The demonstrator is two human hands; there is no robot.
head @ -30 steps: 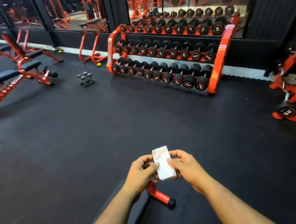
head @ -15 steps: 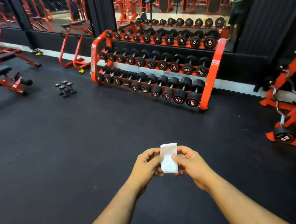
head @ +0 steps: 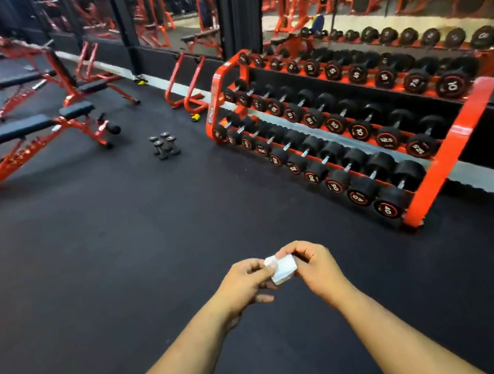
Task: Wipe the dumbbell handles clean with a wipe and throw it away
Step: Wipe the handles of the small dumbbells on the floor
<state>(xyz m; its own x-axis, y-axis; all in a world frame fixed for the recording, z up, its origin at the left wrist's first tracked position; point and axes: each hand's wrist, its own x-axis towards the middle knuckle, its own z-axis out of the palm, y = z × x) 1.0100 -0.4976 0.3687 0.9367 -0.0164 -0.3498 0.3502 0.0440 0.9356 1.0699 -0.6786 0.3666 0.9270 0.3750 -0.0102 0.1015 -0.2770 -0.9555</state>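
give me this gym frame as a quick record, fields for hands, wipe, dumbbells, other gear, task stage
left hand: left hand pinches the wipe's left edge
right hand: right hand pinches its right side
wipe: white folded wipe, held between both hands above the black floor
dumbbells: rows on the red rack, ahead and to the right, not touched; small loose dumbbells stand on the floor left of it
other gear: red benches at far left
task stage: wiping not yet begun; no bin visible
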